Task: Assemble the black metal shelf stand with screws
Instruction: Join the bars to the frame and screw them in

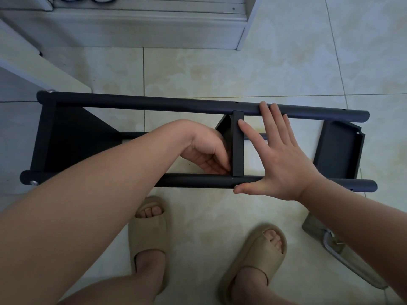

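beige slippers (148,237) on tiled floor (220,73)

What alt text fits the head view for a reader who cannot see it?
A black stand lies on its side on a tiled floor. The left hand reaches inside it, fingers curled at the middle shelf, while the right hand lies spread flat across both tubes. Beige slippers show below.

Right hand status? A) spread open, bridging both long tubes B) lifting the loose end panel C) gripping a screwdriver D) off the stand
A: the right hand lies open, fingers on the far tube, thumb against the near tube, beside the middle shelf.
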Demonstrator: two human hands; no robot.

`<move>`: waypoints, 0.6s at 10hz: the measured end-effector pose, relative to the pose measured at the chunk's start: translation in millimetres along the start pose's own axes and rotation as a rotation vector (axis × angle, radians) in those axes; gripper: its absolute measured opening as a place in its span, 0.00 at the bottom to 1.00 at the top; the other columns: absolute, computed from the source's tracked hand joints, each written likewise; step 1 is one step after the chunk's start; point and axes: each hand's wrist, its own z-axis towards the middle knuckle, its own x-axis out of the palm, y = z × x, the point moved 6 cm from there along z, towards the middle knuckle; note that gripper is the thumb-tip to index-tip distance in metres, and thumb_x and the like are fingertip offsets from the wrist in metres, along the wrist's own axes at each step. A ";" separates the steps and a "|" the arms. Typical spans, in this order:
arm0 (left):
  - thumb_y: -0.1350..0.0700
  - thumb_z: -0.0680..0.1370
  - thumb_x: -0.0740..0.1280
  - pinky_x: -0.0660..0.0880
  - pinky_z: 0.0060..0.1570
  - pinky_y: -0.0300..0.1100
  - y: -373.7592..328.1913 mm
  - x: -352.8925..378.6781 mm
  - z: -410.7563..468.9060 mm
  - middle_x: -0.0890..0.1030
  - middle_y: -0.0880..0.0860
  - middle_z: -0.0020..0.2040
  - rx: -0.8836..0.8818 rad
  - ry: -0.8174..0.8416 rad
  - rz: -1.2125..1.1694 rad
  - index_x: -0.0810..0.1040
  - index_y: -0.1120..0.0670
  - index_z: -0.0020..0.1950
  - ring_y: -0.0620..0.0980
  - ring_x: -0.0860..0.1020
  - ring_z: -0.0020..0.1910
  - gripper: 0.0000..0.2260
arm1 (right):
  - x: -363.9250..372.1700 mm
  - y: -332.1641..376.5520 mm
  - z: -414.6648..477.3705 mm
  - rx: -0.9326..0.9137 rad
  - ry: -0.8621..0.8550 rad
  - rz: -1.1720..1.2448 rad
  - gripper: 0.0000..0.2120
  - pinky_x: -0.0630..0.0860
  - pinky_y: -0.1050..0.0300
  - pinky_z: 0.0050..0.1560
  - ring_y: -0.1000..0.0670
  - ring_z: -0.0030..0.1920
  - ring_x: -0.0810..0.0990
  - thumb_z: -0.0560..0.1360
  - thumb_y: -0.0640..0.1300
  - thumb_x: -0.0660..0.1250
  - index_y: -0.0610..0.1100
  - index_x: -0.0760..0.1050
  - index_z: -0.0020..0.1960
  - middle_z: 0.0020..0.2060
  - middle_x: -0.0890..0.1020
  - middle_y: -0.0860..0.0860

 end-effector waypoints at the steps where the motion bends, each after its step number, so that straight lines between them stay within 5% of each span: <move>1: 0.65 0.77 0.69 0.81 0.52 0.44 0.1 0.1 -1.6 0.86 0.55 0.49 -0.028 0.007 0.062 0.84 0.57 0.51 0.50 0.84 0.46 0.07 | -0.1 0.5 -0.1 -0.001 -0.002 0.001 0.60 0.43 0.34 0.79 0.37 0.81 0.37 0.63 0.84 0.57 0.50 0.48 0.83 0.81 0.41 0.39; 3: 0.64 0.77 0.69 0.78 0.46 0.40 0.5 -1.4 0.4 0.83 0.52 0.40 -0.047 -0.037 0.098 0.83 0.55 0.47 0.45 0.81 0.36 0.05 | -0.9 1.1 -0.3 -0.002 -0.008 0.008 0.60 0.42 0.35 0.79 0.37 0.81 0.36 0.63 0.83 0.59 0.51 0.48 0.83 0.81 0.41 0.39; 6: 0.58 0.77 0.71 0.75 0.44 0.40 -0.9 -3.1 -0.4 0.85 0.48 0.41 -0.087 -0.058 0.202 0.83 0.52 0.46 0.45 0.80 0.39 0.02 | -0.9 1.5 -0.2 -0.004 -0.007 0.003 0.60 0.43 0.33 0.79 0.36 0.81 0.37 0.63 0.83 0.60 0.50 0.48 0.83 0.81 0.41 0.38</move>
